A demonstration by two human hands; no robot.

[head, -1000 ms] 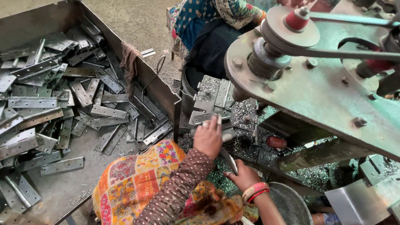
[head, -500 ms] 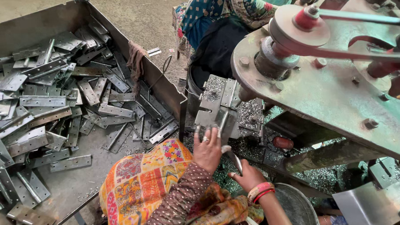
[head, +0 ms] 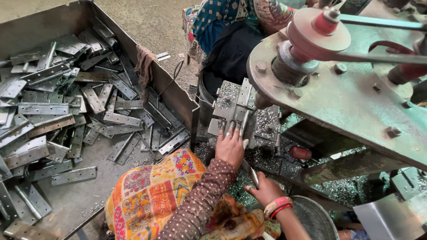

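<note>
- Nearest the camera, two hands worked at the foot of a machine. The right hand (head: 265,188), with pink and red bangles at the wrist, was closed around a narrow metal strip (head: 251,173), probably one hinge leaf, though the view there was cramped.
- The left hand (head: 230,146), in a brown dotted sleeve, lay with fingers spread flat on the stack of steel hinges (head: 232,109) piled on the machine bed, touching the lowest pieces.
- A bright patchwork cloth (head: 151,194) of orange, yellow and pink covered the lap beneath both arms.
- One round grey metal tub (head: 316,221) sat just beside the right wrist.
- Glittering metal shavings (head: 269,156) littered the bed around the hinges.
- To the left, one large sheet-metal tray (head: 33,27) with upright walls held dozens of flat grey hinge plates (head: 52,114), too many and too tangled to count, heaped at all angles.
- The green-painted press frame (head: 358,102), scuffed and bolted, carried one dull red wheel (head: 318,31).
- Farthest off, a second person in blue patterned cloth (head: 227,12) sat on the bare concrete floor (head: 159,11).
</note>
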